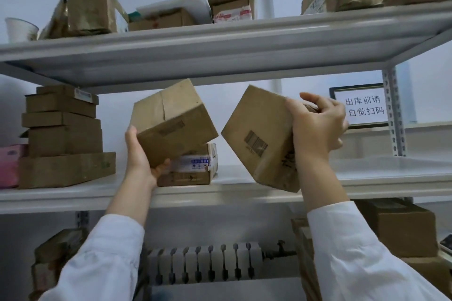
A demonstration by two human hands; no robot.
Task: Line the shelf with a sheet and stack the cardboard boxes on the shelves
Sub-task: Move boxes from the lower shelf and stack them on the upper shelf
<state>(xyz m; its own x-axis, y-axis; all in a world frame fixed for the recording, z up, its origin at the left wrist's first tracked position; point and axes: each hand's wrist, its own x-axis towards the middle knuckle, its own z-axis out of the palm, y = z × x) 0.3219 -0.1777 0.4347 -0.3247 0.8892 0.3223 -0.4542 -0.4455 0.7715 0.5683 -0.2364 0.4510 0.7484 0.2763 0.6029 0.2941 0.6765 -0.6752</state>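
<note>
My left hand [140, 154] grips a brown cardboard box [171, 122] by its lower left corner, tilted, just above a taped box [195, 168] that lies on the middle shelf [244, 193]. My right hand [318, 127] holds a second cardboard box [259, 139] with a barcode, tilted on one corner over the shelf's front edge, right of the first. A pale sheet [391, 166] covers the shelf surface on the right.
A stack of flat boxes [63, 137] fills the shelf's left end, beside a pink pack [9, 164]. A framed sign [362, 107] stands at the back right. The top shelf [220, 41] carries several boxes. Below are a radiator [205, 264] and more boxes [403, 225].
</note>
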